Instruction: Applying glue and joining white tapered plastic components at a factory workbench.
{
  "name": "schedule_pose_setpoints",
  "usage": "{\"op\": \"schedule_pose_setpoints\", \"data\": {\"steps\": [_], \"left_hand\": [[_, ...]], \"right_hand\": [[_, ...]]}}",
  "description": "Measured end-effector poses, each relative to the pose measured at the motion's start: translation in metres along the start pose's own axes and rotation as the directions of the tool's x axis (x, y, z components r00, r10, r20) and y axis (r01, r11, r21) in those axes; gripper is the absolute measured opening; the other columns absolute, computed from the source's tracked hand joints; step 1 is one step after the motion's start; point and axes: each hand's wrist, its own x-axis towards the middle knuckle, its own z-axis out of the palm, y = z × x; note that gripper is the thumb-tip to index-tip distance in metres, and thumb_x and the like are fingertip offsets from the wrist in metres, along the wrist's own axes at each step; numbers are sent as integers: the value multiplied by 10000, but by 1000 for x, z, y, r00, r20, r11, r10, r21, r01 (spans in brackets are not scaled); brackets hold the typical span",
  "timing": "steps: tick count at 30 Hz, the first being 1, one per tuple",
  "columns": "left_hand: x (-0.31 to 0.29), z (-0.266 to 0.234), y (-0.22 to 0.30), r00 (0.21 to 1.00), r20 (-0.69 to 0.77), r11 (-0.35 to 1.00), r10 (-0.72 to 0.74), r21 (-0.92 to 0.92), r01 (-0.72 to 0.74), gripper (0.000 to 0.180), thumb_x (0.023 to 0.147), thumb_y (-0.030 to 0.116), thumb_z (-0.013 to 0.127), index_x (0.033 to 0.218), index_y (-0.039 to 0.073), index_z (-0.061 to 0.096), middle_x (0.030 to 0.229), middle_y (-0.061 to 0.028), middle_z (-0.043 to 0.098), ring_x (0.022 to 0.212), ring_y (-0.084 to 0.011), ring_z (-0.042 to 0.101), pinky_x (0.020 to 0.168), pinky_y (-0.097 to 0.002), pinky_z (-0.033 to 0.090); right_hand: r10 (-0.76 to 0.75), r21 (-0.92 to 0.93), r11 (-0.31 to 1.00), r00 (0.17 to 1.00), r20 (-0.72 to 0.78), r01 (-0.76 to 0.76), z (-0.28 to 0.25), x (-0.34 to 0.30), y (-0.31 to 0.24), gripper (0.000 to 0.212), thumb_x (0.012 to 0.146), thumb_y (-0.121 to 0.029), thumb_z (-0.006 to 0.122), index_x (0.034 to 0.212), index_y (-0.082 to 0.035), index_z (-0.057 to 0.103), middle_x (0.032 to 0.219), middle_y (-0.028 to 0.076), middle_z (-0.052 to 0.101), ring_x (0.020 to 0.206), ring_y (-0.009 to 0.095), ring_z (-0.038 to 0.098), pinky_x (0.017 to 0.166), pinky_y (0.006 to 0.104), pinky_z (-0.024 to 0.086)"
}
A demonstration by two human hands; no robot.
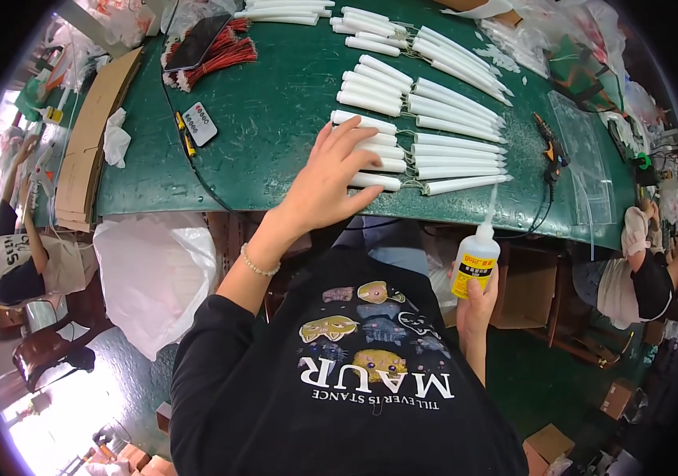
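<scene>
- Nearest the camera: the wearer's black shirt [275, 432], printed with animal heads and pale lettering.
- Right hand [478, 305]: grasps the yellow-labelled squeeze bottle [475, 266], thumb across the label; bottle is in front of the table's near edge.
- Bottle axis: runs away from the wearer, leaning slightly right; the thin nozzle [491, 208] points at the table. Its end is close to the tapered tip of the nearest white stick [466, 185]; contact cannot be told.
- White sticks: lie in paired bundles on the green table [283, 95], long axes roughly left–right; tapered tips in the right-hand bundles point right. Thin wires [409, 151] sit between the pairs.
- Left hand [327, 182]: fingers spread, palm down, unclenched, over the nearest left bundle; pressure cannot be told. The nearest right bundle lies beyond its fingertips, to the right.
- Glue gun [551, 151]: right of the stick tips.
</scene>
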Motion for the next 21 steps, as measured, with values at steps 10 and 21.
{"op": "schedule_pose_setpoints", "data": {"steps": [10,21], "left_hand": [[-10,5,19,996,-49,977,74,202,-62,259,816,98,771,1058,80,681,1310,-110,596,1386,-374,457,1168,-588,323],[-3,14,25,994,-107,988,25,154,-8,281,774,69,788,1038,58,692,1133,-114,606,1175,-348,560,1120,-568,389]], "right_hand": [[-37,85,995,997,-67,43,13,7,9,639,829,-68,762,1377,-49,434,1217,88,568,1121,201,617,947,363,537],[-108,175,975,983,-149,134,22,17,0,734,847,-284,834,1388,-82,381,1146,75,599,959,190,652,741,328,564]]}}
